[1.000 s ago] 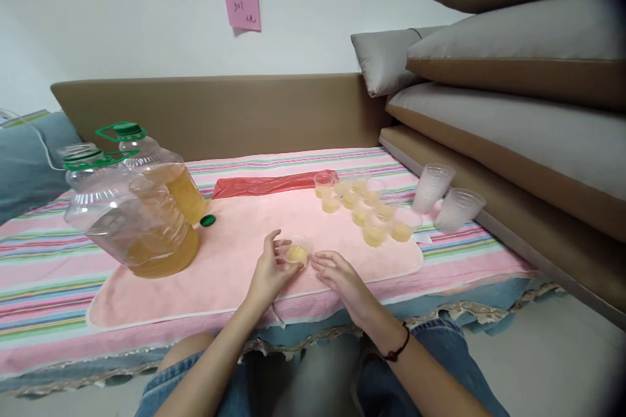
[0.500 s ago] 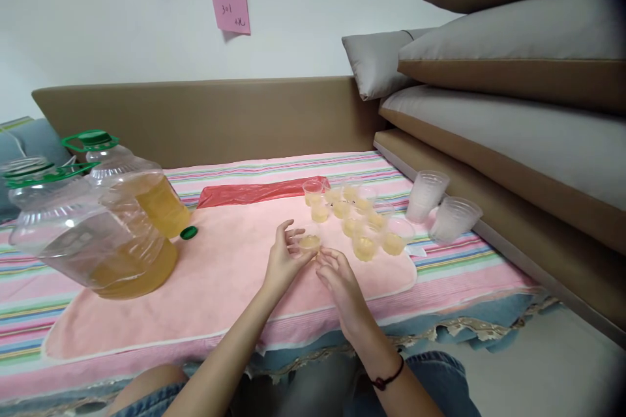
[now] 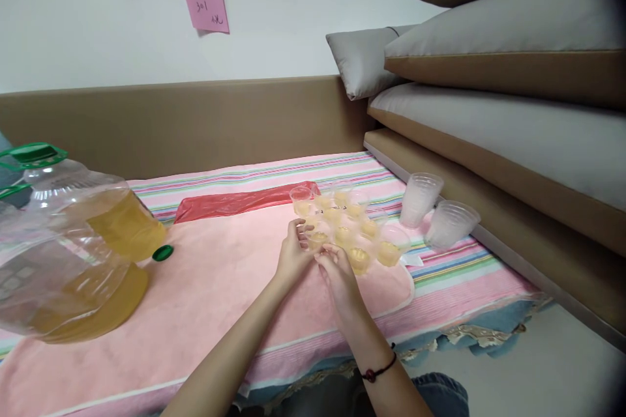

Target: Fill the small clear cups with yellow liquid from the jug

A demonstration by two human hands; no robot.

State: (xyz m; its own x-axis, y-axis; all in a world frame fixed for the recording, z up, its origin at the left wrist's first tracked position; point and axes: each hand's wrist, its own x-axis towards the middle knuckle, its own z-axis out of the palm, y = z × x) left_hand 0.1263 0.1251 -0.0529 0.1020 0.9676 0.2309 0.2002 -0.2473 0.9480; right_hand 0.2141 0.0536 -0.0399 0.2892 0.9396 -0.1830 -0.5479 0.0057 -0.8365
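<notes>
My left hand [image 3: 295,251] curls its thumb and fingers around a clear plastic cup [image 3: 319,240] of pale yellow liquid, at the near left side of a cluster of similar cups. On the cup's near side, my right hand [image 3: 341,268] has its thumb and fingertips pinched against it. Several more filled cups stand close by, among them one plastic cup [image 3: 359,262] just beyond my right fingers and another plastic cup [image 3: 389,253] farther right. The held cup overlaps the cluster in view, so I cannot tell whether its base rests on the pink mat [image 3: 220,280].
Two big jugs of yellow liquid, a rear jug [image 3: 122,225] and a front jug [image 3: 92,303], stand left near a green cap [image 3: 163,253]. A red plastic bag [image 3: 239,203] lies behind. Cup stacks [image 3: 421,199] stand right, beside piled cushions [image 3: 489,137].
Both hands have moved with the cup rightward, up against the cluster of filled cups. The view has turned slightly right, so the jugs sit farther left and are partly cut off.
</notes>
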